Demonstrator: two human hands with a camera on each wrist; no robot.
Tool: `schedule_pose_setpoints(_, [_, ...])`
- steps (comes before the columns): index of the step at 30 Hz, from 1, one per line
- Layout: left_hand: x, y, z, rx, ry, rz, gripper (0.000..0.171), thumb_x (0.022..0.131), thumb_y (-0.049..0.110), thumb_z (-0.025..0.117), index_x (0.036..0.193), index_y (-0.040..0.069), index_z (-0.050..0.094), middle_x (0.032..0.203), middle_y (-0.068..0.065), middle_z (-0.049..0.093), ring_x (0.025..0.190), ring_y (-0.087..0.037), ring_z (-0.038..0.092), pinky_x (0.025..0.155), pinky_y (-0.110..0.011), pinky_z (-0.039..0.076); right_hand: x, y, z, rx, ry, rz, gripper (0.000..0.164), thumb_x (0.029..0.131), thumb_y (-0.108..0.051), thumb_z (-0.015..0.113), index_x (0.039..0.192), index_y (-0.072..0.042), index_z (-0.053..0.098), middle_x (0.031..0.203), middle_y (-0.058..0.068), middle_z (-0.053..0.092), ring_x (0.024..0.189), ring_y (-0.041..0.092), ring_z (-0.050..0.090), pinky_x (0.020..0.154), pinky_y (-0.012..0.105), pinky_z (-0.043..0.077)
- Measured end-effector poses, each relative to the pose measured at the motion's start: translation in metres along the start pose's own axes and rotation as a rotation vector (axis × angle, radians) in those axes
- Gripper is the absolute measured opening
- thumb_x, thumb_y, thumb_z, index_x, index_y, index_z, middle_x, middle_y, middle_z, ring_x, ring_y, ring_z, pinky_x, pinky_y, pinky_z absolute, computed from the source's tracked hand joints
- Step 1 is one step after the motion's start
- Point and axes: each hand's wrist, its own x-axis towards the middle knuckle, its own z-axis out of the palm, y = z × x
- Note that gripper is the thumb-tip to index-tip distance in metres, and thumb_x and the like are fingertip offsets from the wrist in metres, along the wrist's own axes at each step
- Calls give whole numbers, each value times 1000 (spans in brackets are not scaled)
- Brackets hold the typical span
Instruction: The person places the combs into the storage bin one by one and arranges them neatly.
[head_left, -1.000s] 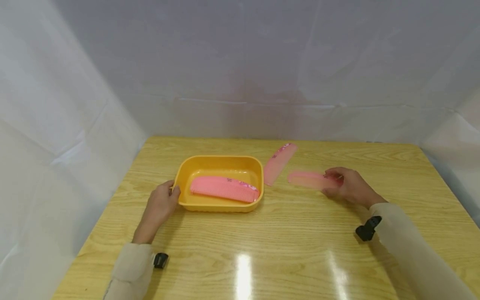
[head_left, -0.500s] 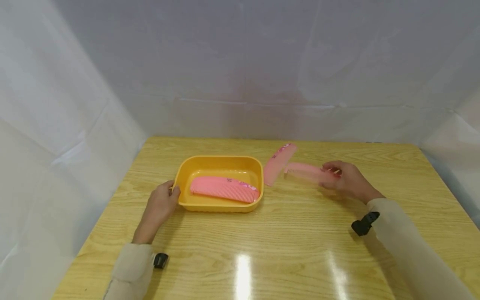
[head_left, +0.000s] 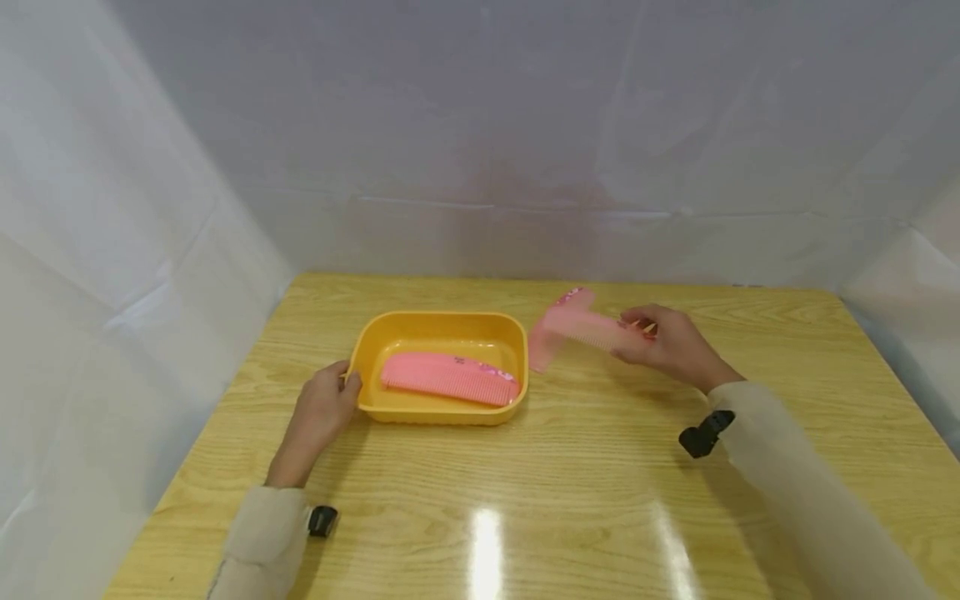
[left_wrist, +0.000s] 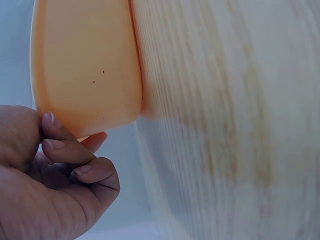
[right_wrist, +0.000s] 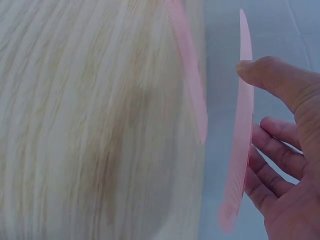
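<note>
My left hand (head_left: 320, 414) pinches the left end of a yellow plastic basin (head_left: 438, 414) between thumb and fingers. The left wrist view shows the thumb and fingers at the basin's rim (left_wrist: 85, 75). Inside the basin lies a pink comb (head_left: 442, 377) with a flower pattern on its spine. My right hand (head_left: 671, 346) holds a second pink comb (head_left: 592, 328) by its right end, raised above the table, thumb on one face and fingers on the other (right_wrist: 242, 115). That comb overlaps a third pink comb (head_left: 545, 348) lying slantwise on the table beside the basin.
The wooden table (head_left: 480, 475) has bright reflections near its front. A pale sheet (head_left: 487, 167) hangs behind it and along both sides. Black devices are strapped at both wrists, over beige sleeves (head_left: 795, 467).
My right hand has lifted the comb from the table and carried it left and back, over the slanted comb. The left hand and the basin have not moved.
</note>
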Motion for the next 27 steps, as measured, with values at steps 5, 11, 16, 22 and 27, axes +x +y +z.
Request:
schedule_pose_setpoints(5, [1, 0, 1, 5, 7, 4, 24, 105, 14, 44, 102, -4, 60, 59, -2, 43, 49, -14, 39, 44, -27, 33, 11, -14, 6, 4, -16, -13, 56, 85, -25, 84, 129, 3, 63, 122, 19, 65, 104, 31, 59, 86, 49, 51])
schedule_pose_setpoints(11, [2, 1, 2, 14, 17, 7, 23, 104, 13, 44, 99, -3, 60, 59, -2, 42, 49, -14, 38, 44, -27, 32, 24, -34, 16, 3, -21, -48, 56, 82, -20, 86, 127, 5, 64, 122, 20, 66, 105, 33, 60, 87, 49, 51])
schedule_pose_setpoints(16, [1, 3, 2, 12, 19, 6, 23, 104, 13, 44, 97, -3, 59, 59, -2, 42, 50, -14, 38, 45, -27, 33, 35, -51, 27, 18, -18, -120, 51, 79, -14, 87, 123, 4, 67, 117, 18, 68, 104, 32, 62, 87, 48, 53])
schedule_pose_setpoints(22, [0, 4, 2, 4, 3, -4, 24, 105, 14, 44, 99, -3, 59, 60, -2, 42, 50, -14, 39, 45, -27, 33, 43, -73, 39, -10, -28, -159, 53, 79, -18, 88, 121, 5, 67, 114, 17, 68, 102, 31, 61, 87, 47, 52])
schedule_pose_setpoints(27, [0, 5, 2, 0, 1, -7, 25, 105, 14, 44, 104, -5, 61, 60, -2, 43, 50, -14, 39, 45, -27, 33, 50, -86, 51, -18, -42, -191, 55, 79, -20, 88, 121, 7, 67, 113, 18, 70, 102, 32, 61, 95, 48, 47])
